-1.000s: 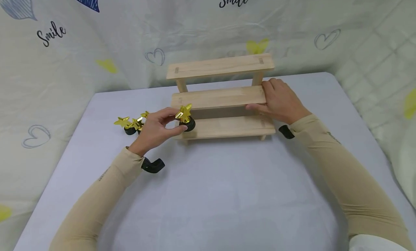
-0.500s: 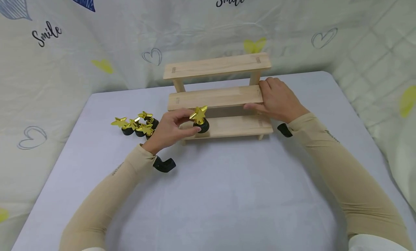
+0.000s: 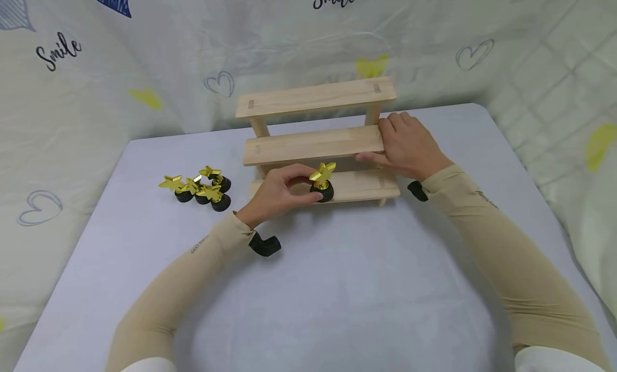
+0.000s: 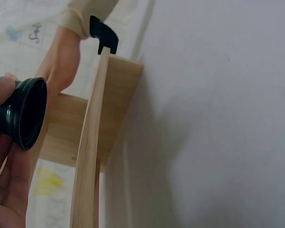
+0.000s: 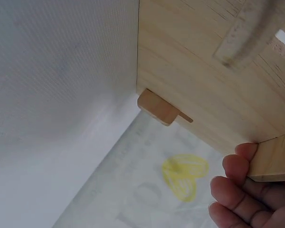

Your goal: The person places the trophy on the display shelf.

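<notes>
While my left hand pinches a gold star trophy by its black round base, thumb and fingertips curled around it, the trophy sits at the lowest step of the wooden stepped shelf, roughly midway along that step; I cannot tell whether the base touches the wood. From my left wrist, the base shows dark and hollow beside the shelf's edge. My right hand grips the right end of the middle step, thumb at its front edge and fingers curled over the top. Three more star trophies stand clustered toward the table's left edge, well apart from the shelf. The shelf stands near the table's far edge.
</notes>
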### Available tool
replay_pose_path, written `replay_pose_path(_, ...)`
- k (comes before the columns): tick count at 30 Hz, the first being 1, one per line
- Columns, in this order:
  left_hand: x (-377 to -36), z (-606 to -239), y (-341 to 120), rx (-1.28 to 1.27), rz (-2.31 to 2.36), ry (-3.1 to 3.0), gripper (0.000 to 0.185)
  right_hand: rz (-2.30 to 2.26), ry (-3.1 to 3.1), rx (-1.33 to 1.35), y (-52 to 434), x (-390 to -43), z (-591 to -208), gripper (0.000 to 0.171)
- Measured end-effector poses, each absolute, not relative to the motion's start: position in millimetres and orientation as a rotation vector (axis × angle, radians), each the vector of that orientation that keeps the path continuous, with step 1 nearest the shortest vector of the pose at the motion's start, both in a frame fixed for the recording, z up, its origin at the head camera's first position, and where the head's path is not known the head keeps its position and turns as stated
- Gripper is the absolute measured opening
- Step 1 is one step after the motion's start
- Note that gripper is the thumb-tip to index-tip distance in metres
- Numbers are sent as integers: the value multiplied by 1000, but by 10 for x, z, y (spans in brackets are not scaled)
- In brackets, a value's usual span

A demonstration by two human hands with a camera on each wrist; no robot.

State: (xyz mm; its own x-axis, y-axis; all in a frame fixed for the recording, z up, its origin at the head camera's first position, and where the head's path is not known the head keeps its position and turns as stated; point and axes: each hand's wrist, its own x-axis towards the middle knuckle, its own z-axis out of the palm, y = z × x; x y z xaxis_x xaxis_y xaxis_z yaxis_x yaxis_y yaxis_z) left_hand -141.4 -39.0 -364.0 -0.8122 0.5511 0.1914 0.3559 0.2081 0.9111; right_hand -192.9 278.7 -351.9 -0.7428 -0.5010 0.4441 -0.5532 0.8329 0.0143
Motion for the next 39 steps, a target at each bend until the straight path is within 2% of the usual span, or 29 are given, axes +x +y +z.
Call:
replay_pose_path(8, -1436, -3646, -149, 960, 1665, 2246, 33, 152, -2504, 804, 2777, -1945, -3527, 112)
replay_pose_path(20, -1512, -3675, 104, 1043, 1616, 2236, 33, 91, -2493, 787, 2750, -1941, -3522, 116)
replay_pose_path(39, -1591, -3736, 317, 993, 1402, 2385, 37, 101, -2487, 790, 2803, -1935, -3547, 115)
